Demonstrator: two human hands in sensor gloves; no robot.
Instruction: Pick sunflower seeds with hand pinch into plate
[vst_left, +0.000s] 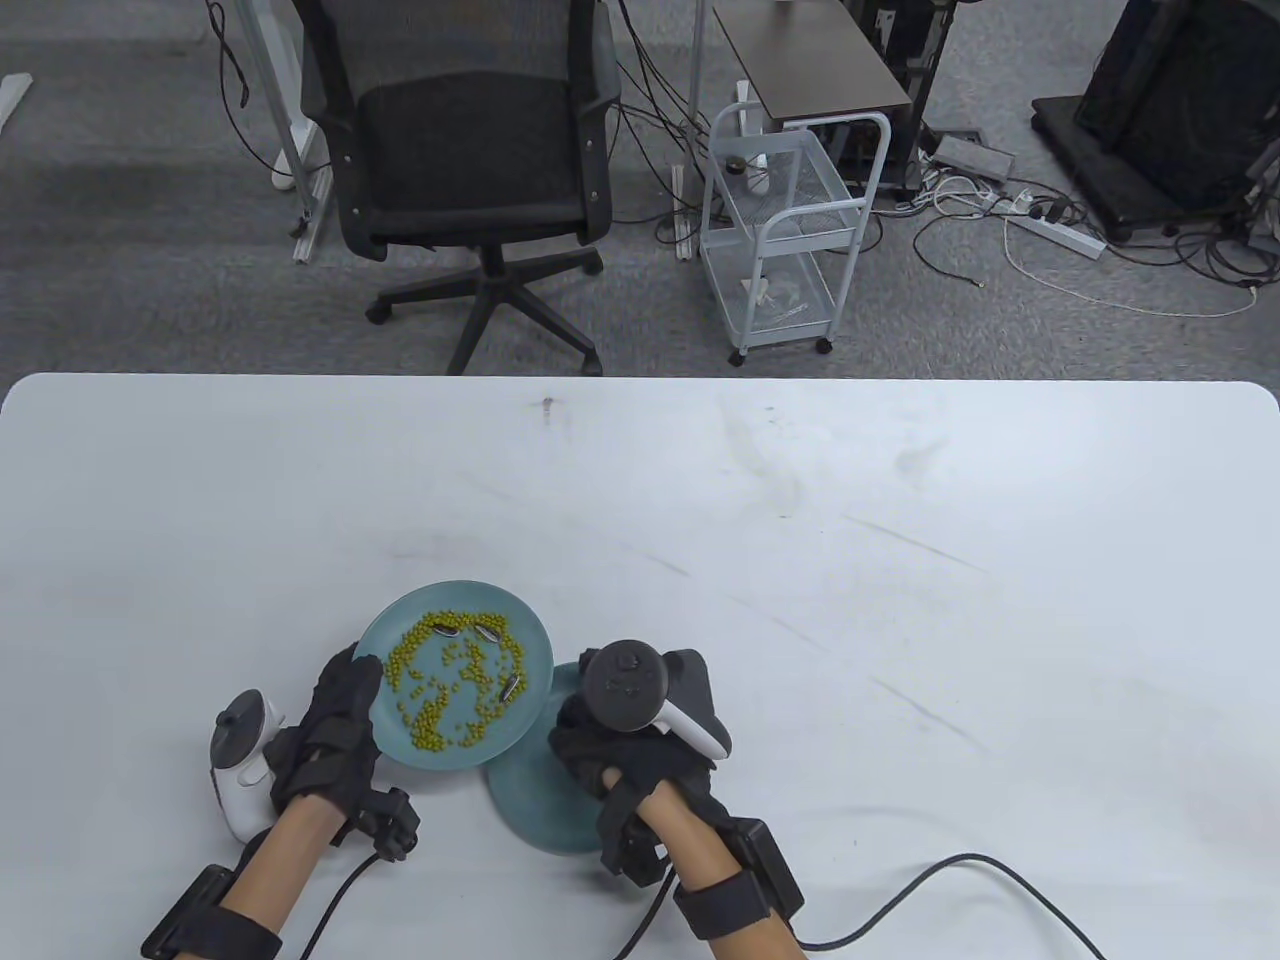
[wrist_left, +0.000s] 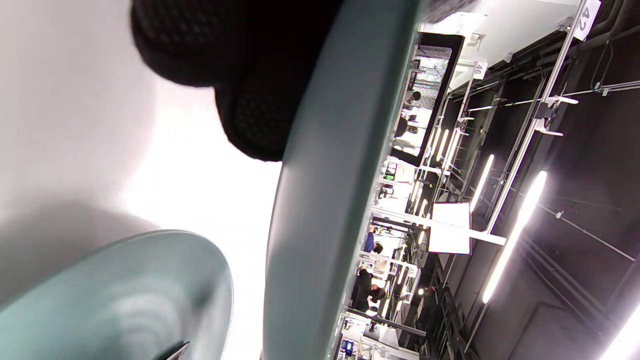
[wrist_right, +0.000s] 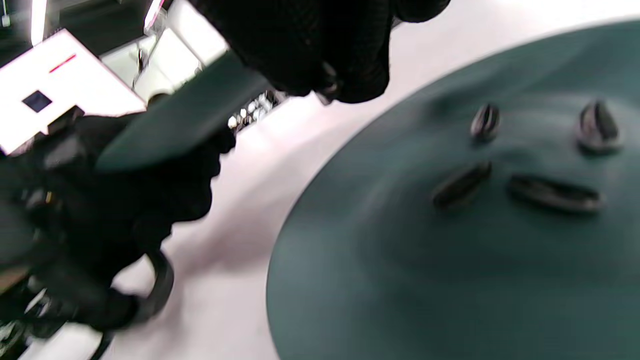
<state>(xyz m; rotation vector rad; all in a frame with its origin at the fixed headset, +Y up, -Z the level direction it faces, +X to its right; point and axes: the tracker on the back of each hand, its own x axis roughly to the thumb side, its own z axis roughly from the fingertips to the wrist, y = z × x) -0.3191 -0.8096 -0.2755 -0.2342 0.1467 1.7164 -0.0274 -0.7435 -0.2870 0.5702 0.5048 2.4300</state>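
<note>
My left hand (vst_left: 365, 675) grips the left rim of a teal plate (vst_left: 385, 640) and holds it tilted above the table. It carries green peas (vst_left: 440, 690) and three striped sunflower seeds (vst_left: 446, 630). In the left wrist view its rim (wrist_left: 320, 200) is edge-on under my fingers (wrist_left: 250, 100). A second teal plate (vst_left: 530, 810) lies flat below, with several seeds (wrist_right: 460, 185) on it. My right hand (vst_left: 580, 730) hovers over this plate's left edge. Its fingertips (wrist_right: 340, 75) pinch together on a small sliver that looks like a seed.
The white table (vst_left: 800, 560) stretches far and right. A black cable (vst_left: 980, 865) loops on it near the front right. An office chair (vst_left: 470, 150) and a white wire cart (vst_left: 790, 230) stand on the floor beyond the far edge.
</note>
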